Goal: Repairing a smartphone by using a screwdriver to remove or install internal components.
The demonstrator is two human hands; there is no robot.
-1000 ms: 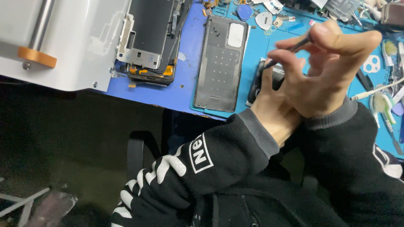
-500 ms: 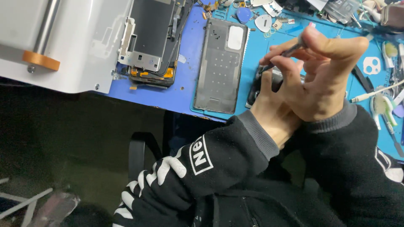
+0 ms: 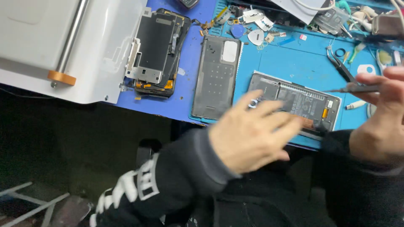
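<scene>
Fingers spread, my blurred left hand [image 3: 252,136] hovers over the opened grey phone body [image 3: 294,103] lying on the blue worktop [image 3: 290,63]; my right hand [image 3: 381,122] pinches a thin dark metal tool [image 3: 351,88] just above it.

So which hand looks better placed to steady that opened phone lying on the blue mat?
Probably the left hand: it hovers open over the opened dark phone. The right hand pinches a thin dark tool.
</scene>
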